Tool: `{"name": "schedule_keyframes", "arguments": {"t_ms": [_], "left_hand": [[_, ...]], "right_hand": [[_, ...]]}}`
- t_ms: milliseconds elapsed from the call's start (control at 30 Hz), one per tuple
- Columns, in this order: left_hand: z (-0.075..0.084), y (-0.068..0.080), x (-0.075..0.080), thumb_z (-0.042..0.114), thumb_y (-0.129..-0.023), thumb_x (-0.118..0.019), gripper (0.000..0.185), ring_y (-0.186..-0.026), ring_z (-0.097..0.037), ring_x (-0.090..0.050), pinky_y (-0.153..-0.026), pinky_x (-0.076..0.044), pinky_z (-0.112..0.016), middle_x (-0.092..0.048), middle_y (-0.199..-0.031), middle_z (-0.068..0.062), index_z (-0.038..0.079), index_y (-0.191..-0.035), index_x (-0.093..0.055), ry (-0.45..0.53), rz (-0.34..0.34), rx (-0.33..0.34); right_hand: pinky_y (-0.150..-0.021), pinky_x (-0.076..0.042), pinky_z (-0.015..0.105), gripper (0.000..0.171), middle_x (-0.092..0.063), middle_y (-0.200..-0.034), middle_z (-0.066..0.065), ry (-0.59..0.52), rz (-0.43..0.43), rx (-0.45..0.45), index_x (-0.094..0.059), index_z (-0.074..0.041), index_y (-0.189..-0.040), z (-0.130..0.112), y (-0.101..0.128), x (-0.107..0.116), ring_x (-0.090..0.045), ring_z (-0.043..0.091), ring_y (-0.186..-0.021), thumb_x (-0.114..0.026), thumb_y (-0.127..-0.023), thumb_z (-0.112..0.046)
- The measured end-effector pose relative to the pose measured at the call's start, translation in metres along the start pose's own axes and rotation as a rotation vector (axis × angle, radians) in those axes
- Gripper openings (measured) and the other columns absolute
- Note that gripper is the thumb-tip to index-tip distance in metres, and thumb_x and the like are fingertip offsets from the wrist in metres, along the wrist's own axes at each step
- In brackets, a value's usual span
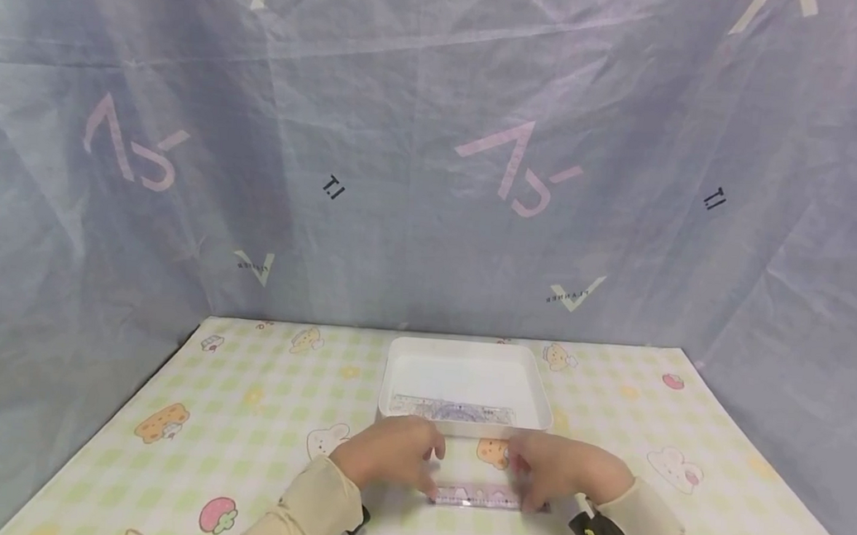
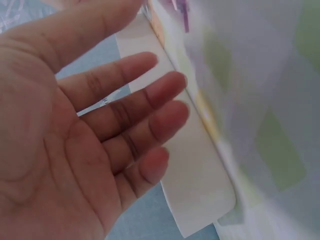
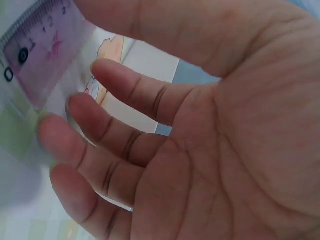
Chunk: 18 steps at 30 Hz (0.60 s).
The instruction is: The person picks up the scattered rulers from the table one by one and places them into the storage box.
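A see-through pink-purple ruler lies flat on the patterned tablecloth, its scale facing up. My left hand is at its left end, the thumb tip close to that end. At the other end is my right hand, with its thumb overlapping the ruler in the head view. In the left wrist view, the fingers spread loosely with nothing in the palm. The right wrist view has loosely bent fingers beside the ruler's zero end, and that palm holds nothing either.
A white rectangular tray stands just beyond both hands. Inside, along its near wall, lies a clear ruler with bluish markings. A grey-blue cloth hangs behind the table and down both sides.
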State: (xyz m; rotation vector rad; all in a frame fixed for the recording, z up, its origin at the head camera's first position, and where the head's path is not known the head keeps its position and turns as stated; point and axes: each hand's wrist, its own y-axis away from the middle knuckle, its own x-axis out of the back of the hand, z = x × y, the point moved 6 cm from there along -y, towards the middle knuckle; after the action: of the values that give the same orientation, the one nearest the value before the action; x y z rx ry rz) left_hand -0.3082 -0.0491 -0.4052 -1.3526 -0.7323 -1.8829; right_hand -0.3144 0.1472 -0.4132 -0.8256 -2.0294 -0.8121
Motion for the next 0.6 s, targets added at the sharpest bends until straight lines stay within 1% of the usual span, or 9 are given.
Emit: {"name": "schedule_keyframes", "arguments": {"t_ms": [100, 167, 267, 400, 600], "left_hand": [[0.000, -0.001, -0.004, 0.034, -0.067, -0.089, 0.040, -0.066, -0.003, -0.050, -0.066, -0.046, -0.022, -0.063, -0.081, 0.012, 0.017, -0.100, -0.075, 0.005, -0.003, 0.010], [0.001, -0.001, -0.007, 0.033, -0.066, -0.089, 0.038, -0.064, -0.004, -0.048, -0.063, -0.045, -0.022, -0.060, -0.077, 0.013, 0.017, -0.098, -0.075, -0.002, -0.008, 0.010], [0.003, -0.001, -0.009, 0.033, -0.066, -0.089, 0.034, -0.064, -0.005, -0.047, -0.063, -0.045, -0.022, -0.055, -0.073, 0.014, 0.019, -0.094, -0.076, -0.054, 0.002, -0.006], [0.005, -0.003, -0.010, 0.034, -0.067, -0.089, 0.028, -0.066, -0.003, -0.049, -0.066, -0.045, -0.020, -0.055, -0.071, 0.016, 0.021, -0.088, -0.076, -0.102, 0.007, -0.044], [0.008, -0.004, -0.014, 0.034, -0.067, -0.089, 0.023, -0.066, -0.002, -0.049, -0.065, -0.044, -0.018, -0.054, -0.068, 0.017, 0.022, -0.080, -0.073, -0.116, -0.010, -0.071]], "right_hand": [[-0.055, -0.041, 0.023, 0.039, -0.053, -0.076, -0.001, 0.007, -0.014, 0.019, -0.058, -0.014, -0.084, -0.004, -0.001, -0.001, -0.046, 0.009, -0.064, -0.084, -0.059, 0.001], [-0.057, -0.041, 0.022, 0.038, -0.053, -0.077, -0.002, 0.031, -0.020, 0.016, -0.059, -0.015, -0.082, -0.004, 0.000, -0.001, -0.046, 0.008, -0.065, -0.086, -0.059, 0.000], [-0.059, -0.044, 0.023, 0.038, -0.055, -0.077, -0.004, 0.044, -0.033, 0.006, -0.059, -0.017, -0.082, -0.004, 0.000, -0.002, -0.049, 0.007, -0.066, -0.086, -0.061, 0.000], [-0.061, -0.046, 0.023, 0.037, -0.058, -0.076, -0.005, 0.028, -0.055, 0.008, -0.059, -0.017, -0.081, -0.003, 0.000, -0.004, -0.051, 0.008, -0.066, -0.086, -0.063, 0.001], [-0.063, -0.046, 0.024, 0.036, -0.057, -0.078, -0.008, 0.051, -0.045, -0.017, -0.059, -0.019, -0.081, -0.001, 0.001, -0.004, -0.052, 0.007, -0.069, -0.087, -0.065, -0.003]]}}
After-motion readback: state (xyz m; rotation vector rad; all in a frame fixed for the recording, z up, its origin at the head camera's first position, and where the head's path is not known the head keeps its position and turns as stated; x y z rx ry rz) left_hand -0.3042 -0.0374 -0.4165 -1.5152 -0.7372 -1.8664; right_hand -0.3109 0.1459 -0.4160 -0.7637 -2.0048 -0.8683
